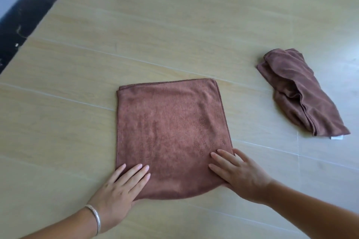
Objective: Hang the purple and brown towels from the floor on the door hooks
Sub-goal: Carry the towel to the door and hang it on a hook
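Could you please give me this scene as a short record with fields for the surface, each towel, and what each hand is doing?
surface: tiled floor, pale wood-look
flat towel: brown, spread flat in the middle
bunched towel: brown, crumpled, lying apart to the right, white tag at its near end
left hand: fingers straight, resting on the flat towel's near left corner; silver bangle on the wrist
right hand: fingers straight, resting on the flat towel's near right corner
purple towel: none in view
door hooks: not in view

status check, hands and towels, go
Left hand and right hand flat on folded brown towel, near corners. Second brown towel bunched on floor, right. No purple towel or hooks visible.
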